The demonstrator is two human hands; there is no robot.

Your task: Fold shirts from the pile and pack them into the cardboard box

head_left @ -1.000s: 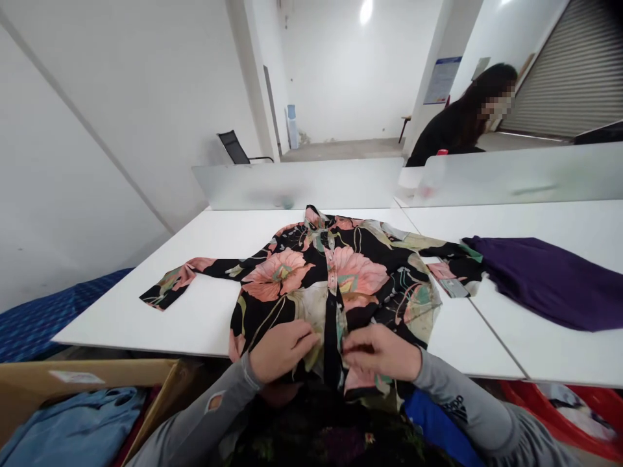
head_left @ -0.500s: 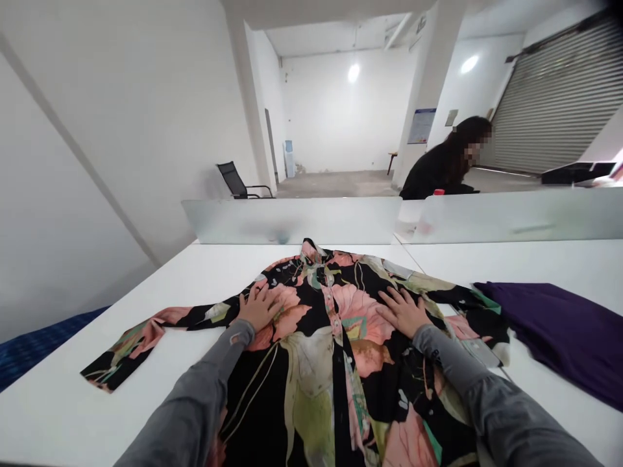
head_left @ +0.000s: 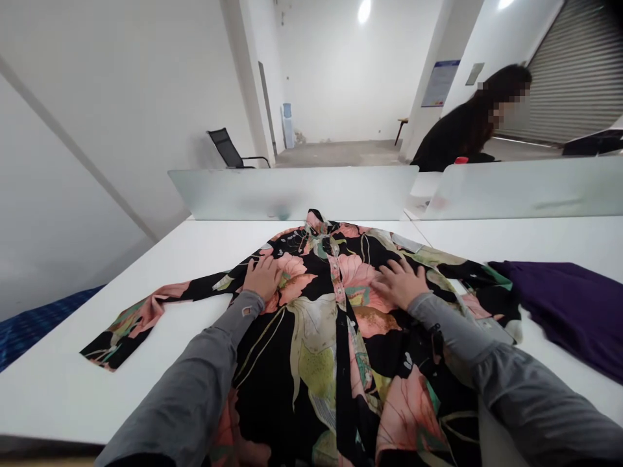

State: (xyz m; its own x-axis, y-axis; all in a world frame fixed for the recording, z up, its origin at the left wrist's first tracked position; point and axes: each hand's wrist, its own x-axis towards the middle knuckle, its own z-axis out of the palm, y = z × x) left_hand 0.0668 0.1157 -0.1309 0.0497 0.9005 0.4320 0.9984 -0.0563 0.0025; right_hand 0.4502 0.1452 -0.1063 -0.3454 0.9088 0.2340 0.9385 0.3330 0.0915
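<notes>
A black shirt with large pink and green flowers (head_left: 321,324) lies spread front-up on the white table (head_left: 195,246), collar at the far side and sleeves stretched out left and right. My left hand (head_left: 263,277) rests flat on the shirt's left chest, fingers spread. On the right chest lies my right hand (head_left: 402,283), also flat with fingers apart. Neither hand holds anything. Both arms wear grey sleeves.
A purple garment (head_left: 569,305) lies on the table at the right, touching the shirt's right sleeve. Frosted dividers (head_left: 292,192) stand along the table's far edge. A person in black (head_left: 462,130) sits behind them. A black chair (head_left: 226,148) stands by the wall.
My hands left the shirt's lower placket and now press flat on its chest. In the last half second they stayed there while my view dropped slightly.
</notes>
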